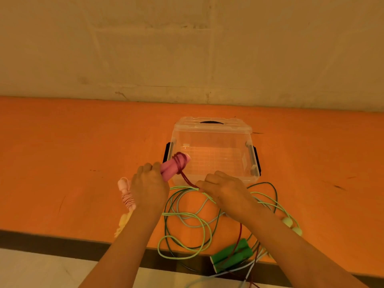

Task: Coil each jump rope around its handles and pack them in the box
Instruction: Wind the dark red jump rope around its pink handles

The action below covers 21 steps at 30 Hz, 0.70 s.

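Note:
My left hand [148, 185] grips a pair of pink handles [174, 166] held together, with a few turns of dark red rope [180, 163] wound round them. The rope runs down to my right hand [223, 189], which pinches it just in front of the clear plastic box [214, 154]. The box stands open and holds nothing, its lid tipped back behind it. Loose green and pale blue ropes [187, 217] lie tangled on the orange table under my hands. Two green handles [231, 256] lie at the table's front edge.
A coiled pale pink rope [126, 194] and a yellow one [122, 224] lie left of my left arm. Pale green ball-shaped handles [292, 225] lie at the right. A wall stands behind the orange table [72, 152]; the dark front edge is close to me.

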### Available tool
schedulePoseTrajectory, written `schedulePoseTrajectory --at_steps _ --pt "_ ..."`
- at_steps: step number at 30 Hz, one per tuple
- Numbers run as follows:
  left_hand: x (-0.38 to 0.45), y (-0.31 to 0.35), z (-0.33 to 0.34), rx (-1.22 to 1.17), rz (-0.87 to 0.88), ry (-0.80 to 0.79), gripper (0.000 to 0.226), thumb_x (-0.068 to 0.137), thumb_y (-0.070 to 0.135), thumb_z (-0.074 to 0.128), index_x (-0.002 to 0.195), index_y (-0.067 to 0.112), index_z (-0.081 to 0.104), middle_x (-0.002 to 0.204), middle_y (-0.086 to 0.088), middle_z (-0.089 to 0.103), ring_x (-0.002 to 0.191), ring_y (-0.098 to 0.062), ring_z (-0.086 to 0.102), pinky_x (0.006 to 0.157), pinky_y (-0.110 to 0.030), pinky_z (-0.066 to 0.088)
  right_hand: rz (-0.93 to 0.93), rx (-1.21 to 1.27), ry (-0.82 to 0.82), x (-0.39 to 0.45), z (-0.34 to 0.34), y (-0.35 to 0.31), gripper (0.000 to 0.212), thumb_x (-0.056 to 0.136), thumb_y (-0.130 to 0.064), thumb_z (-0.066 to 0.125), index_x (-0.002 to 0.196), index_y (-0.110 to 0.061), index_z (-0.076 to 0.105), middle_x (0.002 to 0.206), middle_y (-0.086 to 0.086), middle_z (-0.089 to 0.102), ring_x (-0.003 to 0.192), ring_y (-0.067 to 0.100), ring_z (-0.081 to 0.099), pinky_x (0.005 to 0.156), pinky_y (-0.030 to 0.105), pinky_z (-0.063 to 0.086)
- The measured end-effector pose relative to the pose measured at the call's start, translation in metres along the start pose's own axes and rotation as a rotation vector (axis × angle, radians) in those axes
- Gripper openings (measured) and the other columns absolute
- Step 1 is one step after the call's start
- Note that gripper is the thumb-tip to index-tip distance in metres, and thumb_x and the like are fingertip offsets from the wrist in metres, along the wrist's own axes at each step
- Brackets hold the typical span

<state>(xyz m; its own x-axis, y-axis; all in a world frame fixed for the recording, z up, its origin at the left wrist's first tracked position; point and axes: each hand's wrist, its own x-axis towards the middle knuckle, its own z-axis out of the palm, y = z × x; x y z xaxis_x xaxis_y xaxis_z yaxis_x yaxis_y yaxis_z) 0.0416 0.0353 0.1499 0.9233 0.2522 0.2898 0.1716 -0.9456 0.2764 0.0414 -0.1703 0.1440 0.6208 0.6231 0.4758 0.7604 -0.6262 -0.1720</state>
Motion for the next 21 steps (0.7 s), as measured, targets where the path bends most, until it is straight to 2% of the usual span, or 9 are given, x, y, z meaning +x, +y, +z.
schedulePoseTrajectory --at_steps 2,4,6,9,10,12,15,19,21 --pt "-0.003 0.006 0.004 0.075 0.122 -0.034 0.028 0.058 -0.002 0.072 0.085 0.003 0.067 0.076 -0.015 0.06 0.072 -0.035 0.057 0.055 -0.033 0.029 -0.054 0.02 0.041 0.003 -0.006 -0.003 0.028 0.088 -0.021 0.047 0.106 -0.021 0.067 0.084 -0.008 0.057 0.065 0.016 0.054 0.044 0.02 0.04" --pt "-0.005 0.009 0.007 0.107 0.269 -0.042 0.039 0.046 -0.001 0.079 0.083 0.006 0.069 0.07 -0.01 0.061 0.064 -0.032 0.058 0.05 -0.033 0.038 -0.048 0.082 0.086 0.004 -0.011 0.004 0.026 0.087 -0.017 0.049 0.107 -0.022 0.064 0.091 -0.008 0.057 0.067 0.018 0.057 0.044 0.024 0.046" --pt "-0.006 0.01 0.008 0.075 0.393 -0.034 0.047 0.038 0.003 0.083 0.084 0.009 0.071 0.068 -0.005 0.061 0.061 -0.027 0.059 0.049 -0.031 0.042 -0.006 0.103 0.11 0.003 -0.018 0.015 0.025 0.086 -0.014 0.053 0.107 -0.022 0.063 0.086 -0.003 0.06 0.065 0.02 0.059 0.044 0.03 0.049" --pt "-0.01 0.013 0.007 0.011 0.554 -0.048 0.053 0.035 0.008 0.086 0.085 0.014 0.071 0.072 0.0 0.063 0.064 -0.022 0.06 0.052 -0.027 0.043 0.019 0.082 0.108 0.003 -0.032 0.023 0.021 0.088 -0.016 0.054 0.106 -0.023 0.063 0.078 -0.002 0.058 0.062 0.016 0.057 0.044 0.027 0.046" --pt "-0.012 0.015 0.008 -0.013 0.609 -0.05 0.054 0.036 0.01 0.086 0.087 0.015 0.071 0.074 0.001 0.063 0.065 -0.021 0.06 0.054 -0.025 0.043 0.019 0.082 0.109 0.004 -0.035 0.024 0.02 0.092 -0.021 0.051 0.104 -0.021 0.067 0.077 -0.002 0.058 0.062 0.013 0.056 0.044 0.025 0.044" --pt "-0.016 0.018 0.009 -0.072 0.705 -0.054 0.052 0.042 0.012 0.082 0.092 0.015 0.071 0.076 0.002 0.063 0.067 -0.02 0.06 0.058 -0.024 0.043 0.034 0.109 0.117 0.005 -0.037 0.026 0.037 0.099 -0.037 0.041 0.098 -0.018 0.073 0.075 -0.004 0.058 0.064 0.005 0.052 0.048 0.017 0.039" --pt "-0.017 0.018 0.008 -0.139 0.788 -0.072 0.037 0.062 0.018 0.056 0.096 0.015 0.068 0.077 0.003 0.061 0.072 -0.016 0.052 0.064 -0.023 0.033 0.087 0.181 0.089 0.001 -0.037 0.033 0.048 0.098 -0.048 0.035 0.1 -0.02 0.074 0.077 -0.009 0.056 0.069 0.002 0.051 0.052 0.013 0.036" --pt "-0.014 0.014 0.003 -0.258 0.86 -0.099 0.033 0.071 0.019 0.051 0.103 0.016 0.06 0.081 0.001 0.061 0.077 -0.013 0.047 0.068 -0.024 0.037 0.113 0.246 -0.02 -0.006 -0.035 0.045 0.035 0.095 -0.04 0.043 0.109 -0.026 0.071 0.086 -0.008 0.058 0.079 0.007 0.054 0.058 0.027 0.048" --pt "-0.014 0.013 0.001 -0.316 0.86 -0.083 0.033 0.073 0.019 0.055 0.106 0.018 0.054 0.082 0.0 0.062 0.077 -0.014 0.049 0.068 -0.027 0.04 0.151 0.306 -0.072 -0.008 -0.032 0.047 0.031 0.096 -0.035 0.045 0.114 -0.028 0.069 0.09 -0.01 0.056 0.086 0.005 0.052 0.065 0.026 0.048"
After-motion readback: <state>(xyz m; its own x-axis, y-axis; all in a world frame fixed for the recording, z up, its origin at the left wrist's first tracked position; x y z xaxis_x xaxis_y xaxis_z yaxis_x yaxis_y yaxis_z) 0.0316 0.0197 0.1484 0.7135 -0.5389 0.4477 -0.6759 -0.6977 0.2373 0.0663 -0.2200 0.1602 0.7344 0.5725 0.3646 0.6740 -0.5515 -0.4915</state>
